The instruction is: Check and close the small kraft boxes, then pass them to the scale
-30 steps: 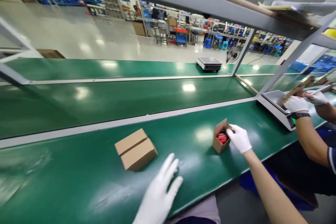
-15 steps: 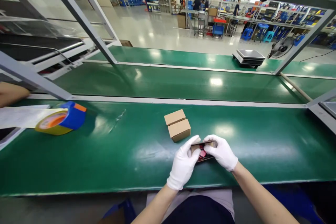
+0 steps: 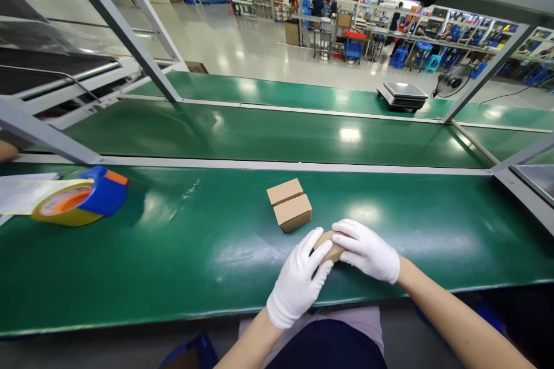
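Note:
Between my white-gloved hands is a small brown cardboard box [image 3: 329,245], low over the near edge of the green work surface [image 3: 182,259]. My left hand [image 3: 299,277] holds its left side, fingers along the top and thumb at the near side. From the right, my right hand [image 3: 364,249] grips the other end with its fingers over the top. The box's top shows plain cardboard, so its contents are hidden. Just beyond my hands sit two closed cardboard boxes [image 3: 289,204], set side by side and slightly askew.
A blue and yellow tape dispenser [image 3: 104,191] stands at the left by some papers [image 3: 19,196]. Grey frame posts rise from the bench. Across the conveyor belt [image 3: 259,130] are a scale [image 3: 402,95] and a fan [image 3: 452,81]. Part of another person's arm shows at the left edge.
The box in my hands was open with red and dark contents showing; now its cardboard top covers them. The other person's arm has drawn back toward the left edge. The view has shifted slightly.

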The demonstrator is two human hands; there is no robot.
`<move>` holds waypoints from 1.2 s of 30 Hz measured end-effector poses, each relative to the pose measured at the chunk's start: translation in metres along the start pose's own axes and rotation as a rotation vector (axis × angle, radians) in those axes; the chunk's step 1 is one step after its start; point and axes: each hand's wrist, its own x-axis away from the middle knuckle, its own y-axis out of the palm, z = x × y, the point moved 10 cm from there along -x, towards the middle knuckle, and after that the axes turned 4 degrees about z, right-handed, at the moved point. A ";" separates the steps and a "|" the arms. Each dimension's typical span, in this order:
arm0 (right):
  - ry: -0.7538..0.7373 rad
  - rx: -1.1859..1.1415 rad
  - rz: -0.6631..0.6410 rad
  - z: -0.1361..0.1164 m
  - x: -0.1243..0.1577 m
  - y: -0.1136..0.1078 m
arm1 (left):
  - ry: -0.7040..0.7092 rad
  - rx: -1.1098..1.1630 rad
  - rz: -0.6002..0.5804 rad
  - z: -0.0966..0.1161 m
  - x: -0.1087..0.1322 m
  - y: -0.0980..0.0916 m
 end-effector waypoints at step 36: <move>0.629 -0.057 0.213 0.036 0.069 0.078 | 0.149 -0.359 0.084 -0.077 -0.028 -0.042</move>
